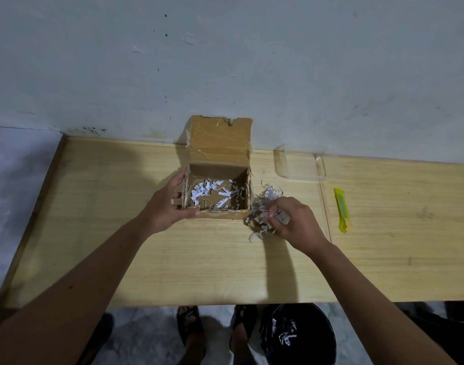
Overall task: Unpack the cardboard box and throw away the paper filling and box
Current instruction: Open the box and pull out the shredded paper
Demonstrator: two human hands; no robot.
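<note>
Cardboard box [217, 192] unpacking appears well along: nearest the camera, a black-lined bin [299, 335] under the table edge already holds some white paper shreds, beside the person's sandalled feet. On the pale wood-grain table [173, 259], the right hand [291, 222] curls around a loose, curly clump of shredded paper [264, 206] just right of the box, while the left hand [170, 204] steadies the box's left wall, fingers spread along it and thumb on the front rim. Inside the small, rough-edged brown box, a thin scatter of white strips is left on the bottom; its taped flap stands upright against the grey wall. Further right lie a yellow plastic utility knife [341, 209] and, near the wall, a clear plastic container [299, 163]. Remaining shreds and the box itself still await disposal
</note>
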